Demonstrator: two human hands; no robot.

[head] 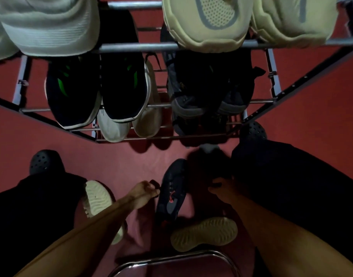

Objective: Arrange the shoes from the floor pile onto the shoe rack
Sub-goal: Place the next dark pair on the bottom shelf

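At nine o'clock a black perforated clog (pixel 44 162) shows on the person's foot, its heel hidden under a dark trouser leg. At seven o'clock a pale sole (pixel 96 198) lies upturned on the red floor (pixel 119 162), its lower half crossed by the left forearm. Above, at eleven o'clock, white shoes (pixel 47 25) on the top tier of the metal shoe rack (pixel 135 46) are cut off by the frame edge.

Below that tier, at ten to twelve o'clock, two black sneakers with green marks (pixel 122 84) sit side by side, and two whitish shoes (pixel 113 128) poke out from a lower tier, mostly hidden.

Near centre, at six o'clock, the left hand (pixel 144 191) has its fingers curled, pinching something dark at the heel of a dark sneaker with a red mark (pixel 172 194) lying on the floor; what exactly it pinches is too dim to tell. Below it, a second pale sole (pixel 204 232) faces up, and a chrome tube (pixel 171 258) curves along the bottom edge.

At five o'clock the right hand (pixel 221 188) reaches into a black shape in deep shadow; I cannot tell its grip nor what it touches.

At one o'clock, cream shoes (pixel 211 23) sit on the top tier, cut off above. Under them, dark grey shoes (pixel 203 90) blur together. At three o'clock, another clog (pixel 253 129) peeks out beside the rack's corner.
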